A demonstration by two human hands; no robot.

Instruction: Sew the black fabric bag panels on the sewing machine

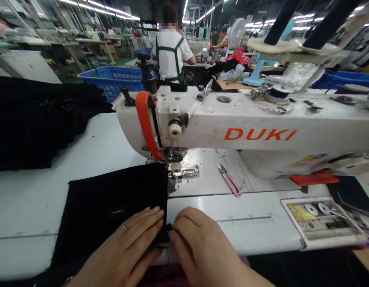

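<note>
Left hand [124, 247] lay flat, fingers extended, on black fabric [112, 203] at desk [28, 199] 6 o'clock. Right hand [202, 247] pinched fabric's right edge. Presser foot [178, 169] at fabric's 1 o'clock; snips [229, 181] beyond.

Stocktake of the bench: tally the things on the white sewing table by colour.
Black: 2, flat black fabric piece, heap of black fabric
White: 2, white DUKI sewing machine, white bobbin tray
Pink: 1, pink thread snips
Total: 5
</note>
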